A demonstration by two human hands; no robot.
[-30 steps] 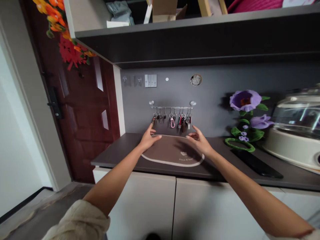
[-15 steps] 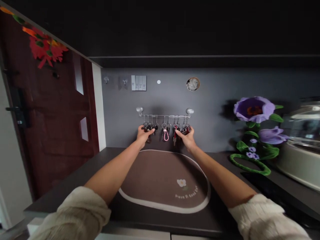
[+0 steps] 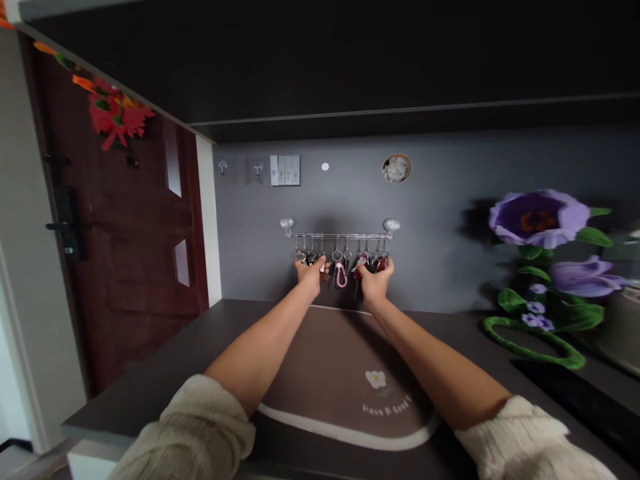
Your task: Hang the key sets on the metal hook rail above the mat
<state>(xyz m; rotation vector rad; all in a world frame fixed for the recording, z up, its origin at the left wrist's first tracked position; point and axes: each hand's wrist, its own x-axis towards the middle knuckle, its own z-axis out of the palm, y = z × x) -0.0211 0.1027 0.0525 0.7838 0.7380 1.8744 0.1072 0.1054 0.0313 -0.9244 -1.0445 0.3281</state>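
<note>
Several bunches of keys hang by hooks from a clear rail [image 3: 340, 236] fixed to the grey wall. Around the keys at the rail's left end, my left hand [image 3: 311, 277] is closed, its thumb in front. My right hand [image 3: 376, 283] cups the bunches at the right end, with fingers curled behind them and the thumb on a key. Between both hands a pink loop keychain [image 3: 341, 275] dangles untouched from its ring. My fingers hide parts of the keys.
A brown mat [image 3: 340, 373] with a white border lies on the dark counter [image 3: 165, 367]. Purple knitted-looking flowers [image 3: 540, 217] stand at right. Above hangs a dark cabinet [image 3: 350, 60]. A dark red door [image 3: 145, 267] is at left, with small wall hooks [image 3: 257, 170] nearby.
My view has swung a little left, shifting the scene rightward. My left hand has moved right along the keys and closed further; my right hand has drawn slightly inward.
</note>
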